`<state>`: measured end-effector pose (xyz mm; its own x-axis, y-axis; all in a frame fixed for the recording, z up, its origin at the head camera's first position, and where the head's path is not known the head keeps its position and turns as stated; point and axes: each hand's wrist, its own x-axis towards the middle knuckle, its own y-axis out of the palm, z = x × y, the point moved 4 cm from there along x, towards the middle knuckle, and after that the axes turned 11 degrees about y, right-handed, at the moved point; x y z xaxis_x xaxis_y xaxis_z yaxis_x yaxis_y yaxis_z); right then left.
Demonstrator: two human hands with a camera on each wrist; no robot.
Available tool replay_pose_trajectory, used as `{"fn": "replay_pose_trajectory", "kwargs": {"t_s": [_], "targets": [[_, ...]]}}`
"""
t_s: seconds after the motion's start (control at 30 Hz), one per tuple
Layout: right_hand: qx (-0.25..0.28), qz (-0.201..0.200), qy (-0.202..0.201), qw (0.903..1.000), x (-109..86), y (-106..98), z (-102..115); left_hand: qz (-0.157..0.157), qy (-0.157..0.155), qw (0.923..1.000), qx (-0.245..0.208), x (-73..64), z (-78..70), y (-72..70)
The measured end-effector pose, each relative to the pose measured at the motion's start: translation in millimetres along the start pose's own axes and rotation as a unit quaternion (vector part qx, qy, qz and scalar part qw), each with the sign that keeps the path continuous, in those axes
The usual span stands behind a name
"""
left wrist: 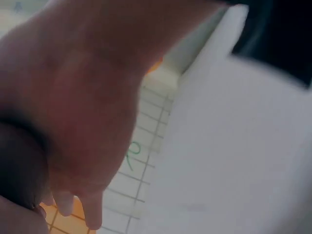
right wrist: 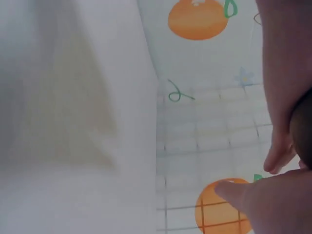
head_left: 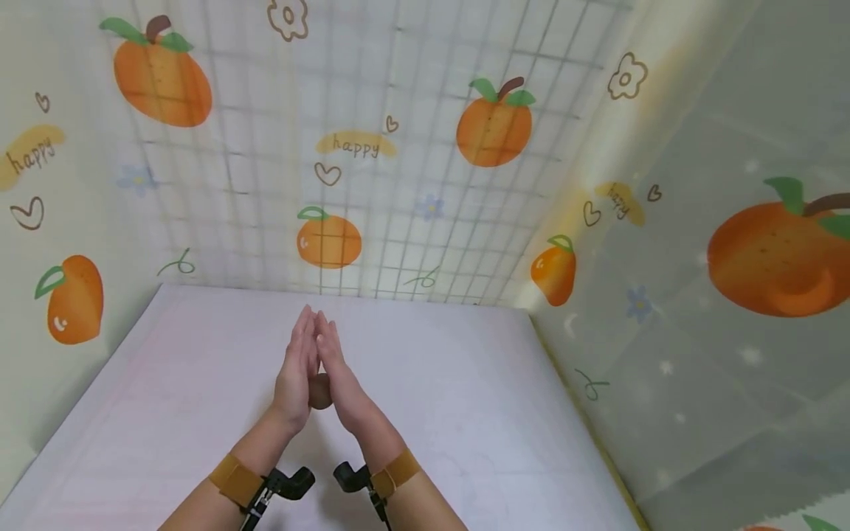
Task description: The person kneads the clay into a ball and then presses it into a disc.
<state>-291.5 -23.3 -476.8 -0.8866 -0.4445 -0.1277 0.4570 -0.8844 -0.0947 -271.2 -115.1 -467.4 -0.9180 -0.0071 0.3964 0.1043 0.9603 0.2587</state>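
A small brown ball (head_left: 320, 391) sits between the two palms, near their heels. The left hand (head_left: 294, 383) presses it from one side, its fingers straight and pointing toward the back wall. From the other side the right hand (head_left: 347, 387) presses it, fingers likewise extended. Toward the tips the fingers of both hands come together, forming a narrow wedge over the table. At the left edge of the left wrist view the ball (left wrist: 19, 165) looks dark and is partly cut off. Only a sliver of the ball (right wrist: 303, 131) shows in the right wrist view.
A white table (head_left: 458, 398) lies under the hands, their shadow falling on it. Fruit-printed sheeting (head_left: 398, 184) covers the back, with grid lines showing through, and a side sheet (head_left: 697, 354) borders the right. Both wrists wear brown straps (head_left: 237, 479) with black cameras (head_left: 292, 484).
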Motion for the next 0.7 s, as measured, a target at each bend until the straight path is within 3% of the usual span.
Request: {"fn": "replay_pose_trajectory", "kwargs": {"t_s": [0.23,0.47,0.6,0.7], "targets": [[-0.013,0.023,-0.032,0.9991,-18.3,13,18,-0.006,-0.007,0.9997,0.021,4.5,5.7,-13.6],[-0.063,-0.008,-0.029,0.9975,-7.4,2,31,0.015,-0.024,0.9996,-0.002,-11.1,13.3,5.0],[-0.065,-0.024,-0.015,0.9974,2.2,-6,22,0.025,0.014,0.9996,-0.007,-14.5,3.4,13.5],[-0.042,-0.013,0.001,0.999,2.4,-5,12,0.011,0.033,0.9994,-0.006,-11.2,-3.9,10.8]]}}
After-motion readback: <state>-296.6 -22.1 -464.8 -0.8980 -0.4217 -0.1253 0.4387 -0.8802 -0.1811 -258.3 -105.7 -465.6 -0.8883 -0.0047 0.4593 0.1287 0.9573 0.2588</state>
